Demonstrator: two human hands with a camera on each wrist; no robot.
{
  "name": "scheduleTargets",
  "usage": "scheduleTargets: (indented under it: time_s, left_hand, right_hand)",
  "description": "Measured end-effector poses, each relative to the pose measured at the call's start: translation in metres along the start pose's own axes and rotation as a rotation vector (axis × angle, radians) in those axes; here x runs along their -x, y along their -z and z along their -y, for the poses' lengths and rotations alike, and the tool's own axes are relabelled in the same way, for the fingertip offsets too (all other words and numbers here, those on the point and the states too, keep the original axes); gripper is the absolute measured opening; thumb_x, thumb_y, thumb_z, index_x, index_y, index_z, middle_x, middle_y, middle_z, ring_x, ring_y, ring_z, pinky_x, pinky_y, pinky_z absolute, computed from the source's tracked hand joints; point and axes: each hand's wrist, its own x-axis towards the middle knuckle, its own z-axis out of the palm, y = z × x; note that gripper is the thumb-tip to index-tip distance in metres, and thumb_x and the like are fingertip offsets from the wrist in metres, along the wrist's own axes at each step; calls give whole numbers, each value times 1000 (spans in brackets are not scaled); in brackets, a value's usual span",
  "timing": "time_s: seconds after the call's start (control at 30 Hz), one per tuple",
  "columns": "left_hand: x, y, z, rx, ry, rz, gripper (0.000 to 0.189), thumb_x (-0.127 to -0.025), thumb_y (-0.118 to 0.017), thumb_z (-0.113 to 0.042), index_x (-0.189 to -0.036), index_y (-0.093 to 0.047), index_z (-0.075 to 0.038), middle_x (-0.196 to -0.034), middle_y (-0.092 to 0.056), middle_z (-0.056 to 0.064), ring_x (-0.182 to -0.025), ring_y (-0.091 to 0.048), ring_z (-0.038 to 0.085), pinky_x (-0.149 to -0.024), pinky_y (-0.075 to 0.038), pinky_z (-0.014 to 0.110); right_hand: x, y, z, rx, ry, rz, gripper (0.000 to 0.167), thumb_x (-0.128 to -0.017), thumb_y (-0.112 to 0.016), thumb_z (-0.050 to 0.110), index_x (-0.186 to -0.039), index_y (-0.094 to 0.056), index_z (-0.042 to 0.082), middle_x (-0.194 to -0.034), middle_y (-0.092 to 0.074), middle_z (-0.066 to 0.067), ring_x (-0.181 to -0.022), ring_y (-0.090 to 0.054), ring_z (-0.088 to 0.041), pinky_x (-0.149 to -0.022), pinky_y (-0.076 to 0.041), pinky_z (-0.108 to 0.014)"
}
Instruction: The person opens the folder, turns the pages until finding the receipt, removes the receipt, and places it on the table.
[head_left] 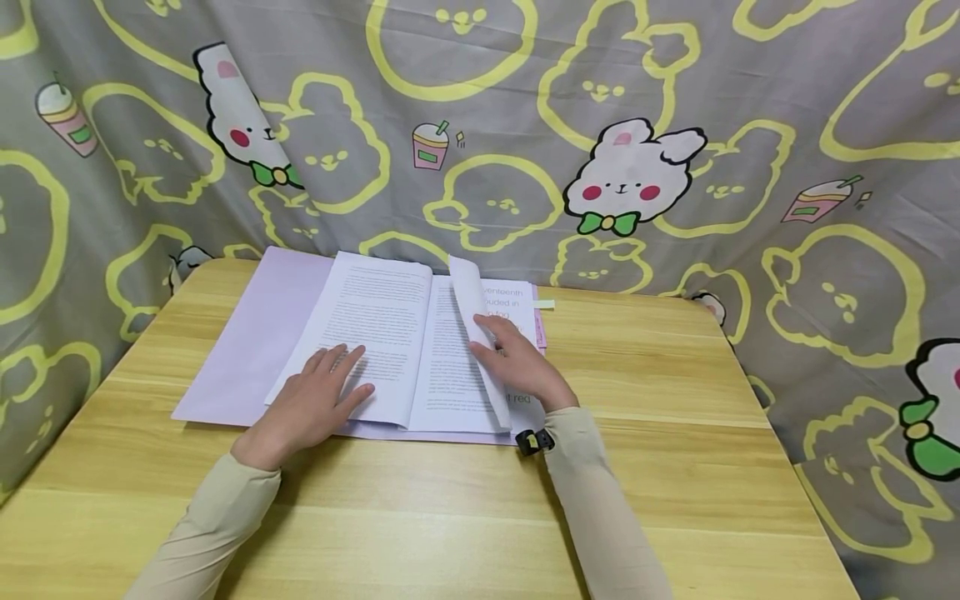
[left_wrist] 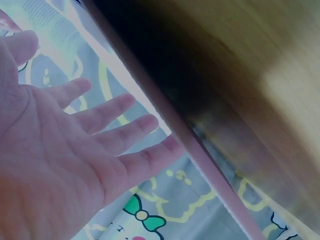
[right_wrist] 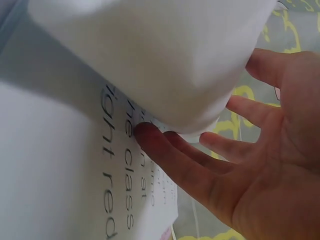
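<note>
An open book with printed pages [head_left: 382,292] lies on a pale purple cover [head_left: 247,333]. A loose-edged page [head_left: 463,279] on its right side stands up, curled over leftward. My right hand [head_left: 517,358] holds this page by its outer edge; in the right wrist view the right hand [right_wrist: 270,145] has some fingertips on the page's near side and others hidden behind the curled page [right_wrist: 165,55]. Large print shows beneath. My left hand [head_left: 311,408] rests on the left page with fingers spread; the left wrist view shows the left hand [left_wrist: 65,155] palm-on, its fingers straight.
The book lies on a wood-grain table [head_left: 660,483], near its back edge. A pale green tab [head_left: 543,304] and pink tabs [head_left: 542,329] stick out at the book's right. A grey patterned curtain [head_left: 510,117] hangs behind and along both sides. My right wrist carries a black strap [head_left: 534,442].
</note>
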Motion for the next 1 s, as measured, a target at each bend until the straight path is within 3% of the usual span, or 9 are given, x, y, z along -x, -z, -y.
scheduleTargets:
  time_s: [0.23,1.0]
  left_hand:
    - [0,0,0,7,5,-2,68,-107,-45,-49,-157,-37,-2,-158,-33,32,-144,-27,59,-102,-38,74]
    - [1,1,-2,23,12,-9,69,-107,-44,-50,-157,-36,-3,-159,-31,32,-145,-26,58,-102,-37,74]
  right_hand:
    - [-1,-9,7,33,4,-12,63,-105,-51,47,-161,-35,22,-169,-21,-13,-151,-33,-36,-120,-30,-55]
    - [-6,-28,12,93,-4,4,67,-103,-56,48,-161,-34,23,-171,-16,-8,-148,-39,-33,-117,-35,-53]
